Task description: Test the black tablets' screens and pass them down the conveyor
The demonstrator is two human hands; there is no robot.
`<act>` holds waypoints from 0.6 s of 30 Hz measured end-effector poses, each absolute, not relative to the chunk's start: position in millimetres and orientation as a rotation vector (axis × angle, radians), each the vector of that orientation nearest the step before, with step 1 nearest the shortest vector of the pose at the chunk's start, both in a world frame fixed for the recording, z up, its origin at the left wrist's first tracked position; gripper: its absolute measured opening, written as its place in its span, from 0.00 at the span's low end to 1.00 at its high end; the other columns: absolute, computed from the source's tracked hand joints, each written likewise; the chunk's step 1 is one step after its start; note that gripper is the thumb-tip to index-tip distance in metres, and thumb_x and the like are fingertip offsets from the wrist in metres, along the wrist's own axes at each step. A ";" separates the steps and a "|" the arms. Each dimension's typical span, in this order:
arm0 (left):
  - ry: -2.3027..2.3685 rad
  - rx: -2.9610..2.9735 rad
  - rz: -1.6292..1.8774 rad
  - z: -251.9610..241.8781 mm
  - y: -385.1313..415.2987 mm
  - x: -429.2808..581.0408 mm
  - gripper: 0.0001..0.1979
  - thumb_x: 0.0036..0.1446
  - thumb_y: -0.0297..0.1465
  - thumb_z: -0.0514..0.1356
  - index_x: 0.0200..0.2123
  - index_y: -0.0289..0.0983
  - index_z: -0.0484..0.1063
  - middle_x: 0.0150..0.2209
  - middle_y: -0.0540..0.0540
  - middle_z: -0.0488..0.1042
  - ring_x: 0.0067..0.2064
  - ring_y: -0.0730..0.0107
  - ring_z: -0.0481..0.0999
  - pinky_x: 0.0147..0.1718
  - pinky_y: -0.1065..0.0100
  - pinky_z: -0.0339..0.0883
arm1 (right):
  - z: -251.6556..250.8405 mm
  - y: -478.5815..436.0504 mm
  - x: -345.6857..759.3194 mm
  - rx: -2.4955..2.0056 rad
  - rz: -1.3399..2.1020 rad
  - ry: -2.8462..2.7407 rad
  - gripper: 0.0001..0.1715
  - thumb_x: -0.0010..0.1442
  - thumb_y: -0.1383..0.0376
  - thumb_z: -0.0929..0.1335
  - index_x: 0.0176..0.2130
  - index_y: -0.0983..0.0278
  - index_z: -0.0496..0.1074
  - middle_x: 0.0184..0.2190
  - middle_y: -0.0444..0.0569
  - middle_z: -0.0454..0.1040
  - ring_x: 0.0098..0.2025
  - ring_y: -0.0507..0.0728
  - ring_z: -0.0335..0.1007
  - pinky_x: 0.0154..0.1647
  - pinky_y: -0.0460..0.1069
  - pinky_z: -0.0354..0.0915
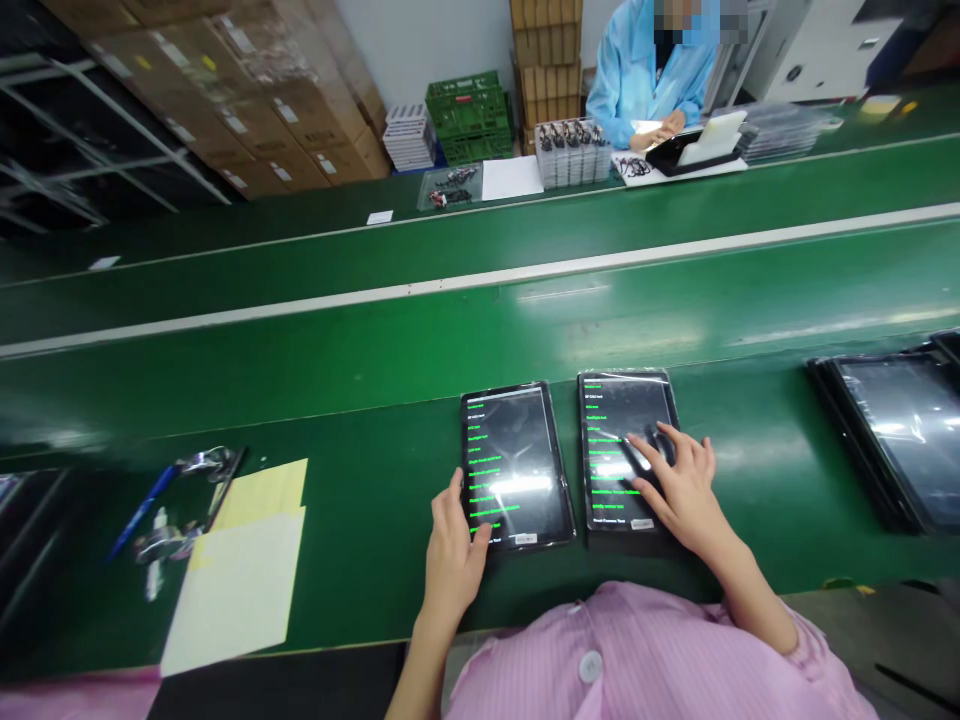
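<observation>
Two black tablets lie side by side in front of me, both screens lit with lists of mostly green text lines. My left hand (453, 545) grips the lower left corner of the left tablet (517, 430), its fingers along the side edge and its thumb over the bottom of the screen. Over the right tablet (611, 455), my right hand (679, 485) has its fingers spread, some pointing down at the list. Whether a fingertip touches the glass I cannot tell. A small white label shows at the bottom of each tablet.
More dark tablets (900, 430) are stacked at the right. Yellow and white paper sheets (240, 590), a blue pen (142, 515) and small metallic items lie at the left. Beyond the green belt (375, 350), a person in blue (652, 70) works near trays of cables (574, 155).
</observation>
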State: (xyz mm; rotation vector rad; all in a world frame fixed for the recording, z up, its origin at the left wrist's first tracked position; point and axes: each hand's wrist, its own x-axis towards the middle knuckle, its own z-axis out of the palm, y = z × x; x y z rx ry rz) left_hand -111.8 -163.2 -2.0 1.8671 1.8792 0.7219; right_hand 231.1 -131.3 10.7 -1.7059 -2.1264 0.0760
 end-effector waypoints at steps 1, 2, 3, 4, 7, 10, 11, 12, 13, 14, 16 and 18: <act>1.889 1.885 0.699 0.0 -161.6 -110.8 0.34 0.67 0.51 0.43 0.69 0.38 0.47 0.57 0.33 0.60 0.57 0.49 0.70 0.51 0.47 0.69 | 10.3 -131.2 229.0 -1.701 0.072 -2.137 0.25 0.70 0.55 0.60 0.65 0.47 0.62 0.63 0.56 0.54 0.61 0.71 0.54 0.62 0.77 0.47; 1.899 1.902 0.685 1.8 -160.0 -109.6 0.34 0.67 0.50 0.43 0.68 0.37 0.49 0.57 0.33 0.60 0.57 0.48 0.70 0.51 0.47 0.69 | 10.1 -131.2 227.3 -1.695 0.066 -2.146 0.24 0.70 0.55 0.60 0.64 0.46 0.64 0.63 0.56 0.54 0.61 0.72 0.54 0.62 0.78 0.47; 1.908 1.916 0.676 3.5 -158.2 -108.3 0.33 0.67 0.50 0.44 0.67 0.36 0.51 0.56 0.33 0.61 0.56 0.48 0.70 0.50 0.47 0.70 | 9.9 -131.2 225.8 -1.689 0.061 -2.153 0.23 0.70 0.55 0.60 0.63 0.46 0.65 0.64 0.55 0.53 0.61 0.72 0.53 0.62 0.78 0.47; 1.919 1.925 0.663 5.2 -156.4 -107.0 0.33 0.67 0.50 0.44 0.67 0.35 0.52 0.55 0.33 0.61 0.54 0.48 0.71 0.49 0.48 0.71 | 9.8 -131.1 224.6 -1.686 0.056 -2.158 0.22 0.70 0.55 0.61 0.62 0.45 0.66 0.64 0.55 0.53 0.62 0.72 0.53 0.61 0.79 0.47; 1.966 1.921 0.579 9.9 -152.0 -103.7 0.33 0.67 0.50 0.43 0.67 0.36 0.52 0.51 0.35 0.62 0.46 0.52 0.75 0.41 0.52 0.74 | 9.7 -130.8 221.3 -1.697 0.050 -2.169 0.22 0.70 0.55 0.62 0.62 0.46 0.66 0.64 0.55 0.53 0.62 0.72 0.52 0.61 0.79 0.47; 1.981 1.918 0.483 13.3 -150.5 -103.6 0.32 0.67 0.50 0.42 0.66 0.38 0.57 0.48 0.39 0.63 0.39 0.56 0.76 0.36 0.55 0.74 | 9.1 -130.6 218.8 -1.727 0.034 -2.169 0.22 0.70 0.54 0.63 0.61 0.46 0.66 0.65 0.55 0.52 0.63 0.73 0.50 0.61 0.80 0.45; 1.977 1.914 0.473 14.0 -150.4 -104.9 0.32 0.67 0.50 0.42 0.66 0.39 0.58 0.47 0.39 0.63 0.39 0.56 0.76 0.35 0.55 0.74 | 8.6 -130.0 219.2 -1.733 0.033 -2.165 0.22 0.69 0.54 0.63 0.61 0.46 0.67 0.65 0.55 0.52 0.63 0.74 0.50 0.60 0.80 0.44; 1.970 1.903 0.483 14.7 -150.2 -106.8 0.32 0.67 0.50 0.42 0.66 0.39 0.58 0.48 0.39 0.63 0.39 0.57 0.76 0.35 0.55 0.74 | 7.8 -128.5 220.8 -1.737 0.039 -2.152 0.21 0.69 0.53 0.63 0.60 0.46 0.68 0.65 0.55 0.52 0.63 0.74 0.50 0.60 0.80 0.44; 1.962 1.889 0.513 15.6 -149.1 -109.4 0.32 0.67 0.50 0.41 0.67 0.39 0.55 0.48 0.39 0.63 0.39 0.56 0.76 0.34 0.55 0.74 | 6.8 -125.6 223.8 -1.738 0.053 -2.126 0.21 0.69 0.53 0.63 0.60 0.47 0.68 0.65 0.55 0.52 0.63 0.74 0.49 0.61 0.80 0.44; 1.955 1.876 0.559 17.0 -146.7 -112.5 0.33 0.67 0.51 0.41 0.68 0.39 0.52 0.49 0.38 0.63 0.41 0.56 0.76 0.35 0.54 0.74 | 5.5 -120.7 228.3 -1.738 0.077 -2.082 0.22 0.69 0.52 0.62 0.60 0.49 0.68 0.64 0.55 0.52 0.63 0.73 0.50 0.61 0.78 0.46; 1.948 1.888 0.657 21.8 -135.4 -118.7 0.36 0.67 0.51 0.41 0.69 0.36 0.48 0.51 0.36 0.62 0.46 0.53 0.75 0.41 0.50 0.74 | 1.8 -103.1 240.5 -1.746 0.140 -1.947 0.24 0.69 0.51 0.60 0.61 0.53 0.66 0.63 0.57 0.54 0.62 0.72 0.52 0.61 0.74 0.51; 1.929 1.961 0.701 30.0 -112.9 -122.1 0.36 0.66 0.52 0.42 0.67 0.35 0.54 0.53 0.34 0.61 0.52 0.50 0.72 0.50 0.46 0.70 | -2.7 -74.8 253.6 -1.747 0.218 -1.809 0.28 0.70 0.50 0.57 0.62 0.56 0.65 0.60 0.59 0.57 0.61 0.71 0.53 0.60 0.71 0.55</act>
